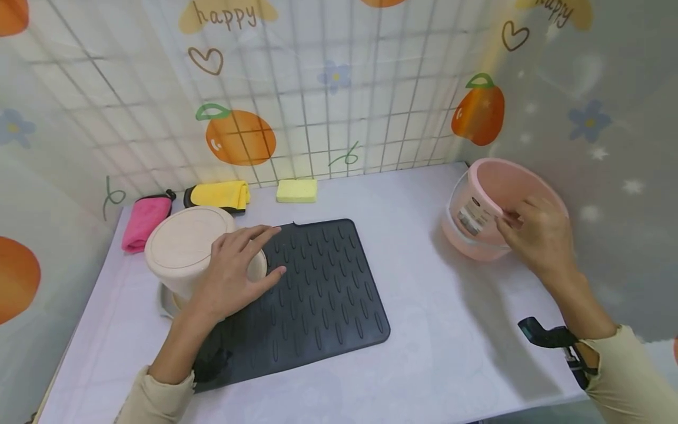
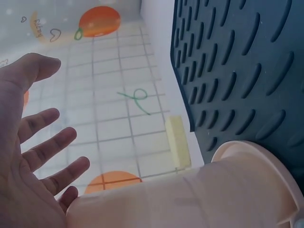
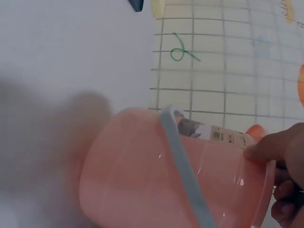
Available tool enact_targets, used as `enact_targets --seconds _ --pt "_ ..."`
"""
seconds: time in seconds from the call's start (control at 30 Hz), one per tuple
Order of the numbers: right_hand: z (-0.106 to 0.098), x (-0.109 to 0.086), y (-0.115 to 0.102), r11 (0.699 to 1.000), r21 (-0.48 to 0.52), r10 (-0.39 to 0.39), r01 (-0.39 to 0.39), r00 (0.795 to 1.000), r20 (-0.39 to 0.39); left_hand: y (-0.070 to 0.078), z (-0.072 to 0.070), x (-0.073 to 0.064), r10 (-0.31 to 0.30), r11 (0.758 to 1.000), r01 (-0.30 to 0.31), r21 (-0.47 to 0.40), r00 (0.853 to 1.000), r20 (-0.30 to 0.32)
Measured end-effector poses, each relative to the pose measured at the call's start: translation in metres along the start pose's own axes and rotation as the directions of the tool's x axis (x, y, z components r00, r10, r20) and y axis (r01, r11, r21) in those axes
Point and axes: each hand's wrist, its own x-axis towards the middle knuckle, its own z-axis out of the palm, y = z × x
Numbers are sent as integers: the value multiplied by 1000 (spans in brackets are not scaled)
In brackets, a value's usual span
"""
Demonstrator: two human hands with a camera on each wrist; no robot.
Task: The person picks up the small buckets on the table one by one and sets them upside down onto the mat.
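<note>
Right grip: pinches pink bucket by thin rim, probably its easiest hold | bucket: at that grip's fingertips, resting or lifted unclear | left grip: spread wide beside lidded container | ridged mat: between grips, perhaps for drainage

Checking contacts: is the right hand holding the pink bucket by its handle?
No, the right hand pinches the bucket at its rim, apart from the handle.

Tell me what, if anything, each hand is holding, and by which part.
The right hand pinches the pink bucket by its rim; the left hand holds nothing.
</note>
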Motion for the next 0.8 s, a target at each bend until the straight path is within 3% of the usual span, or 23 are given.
enact_targets --seconds 0.37,0.6,0.8 --pt "-5 1 -11 992 103 84 -76 994 -73 6 8 3 -16 999 16 -38 1000 7" --pt "-5 -1 -17 992 119 61 -49 993 -101 15 15 10 -80 995 83 -48 995 60" --pt "-5 0 -23 991 128 48 -32 991 -128 21 23 16 -122 985 133 -112 987 105"
